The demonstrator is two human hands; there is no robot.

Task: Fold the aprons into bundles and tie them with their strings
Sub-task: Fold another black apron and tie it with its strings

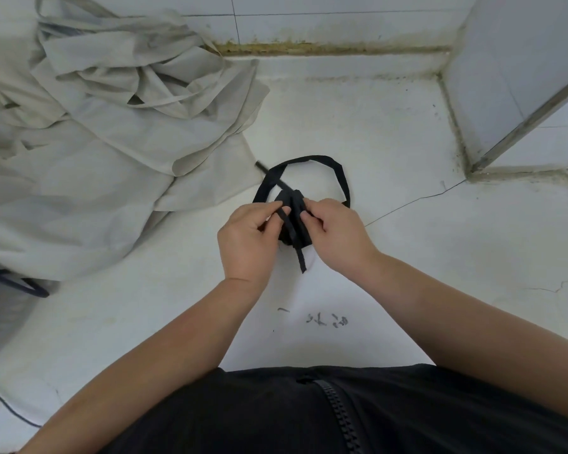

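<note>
A small black apron bundle [291, 224] sits between my hands over the white floor. My left hand [248, 244] pinches a black string [282, 215] that crosses the bundle. My right hand [336, 231] pinches the bundle's right side, where another string end [300, 260] hangs down toward me. A black strap loop [318, 162] arches on the floor beyond the bundle. A further black string runs up-left under the grey cloth.
A large heap of crumpled grey aprons [112, 126] fills the left and far left. A dark blue item with cords [0, 290] lies at the left edge. A tiled wall runs behind and a white pillar [518, 77] stands at the right. A thin cable [10, 409] lies bottom left.
</note>
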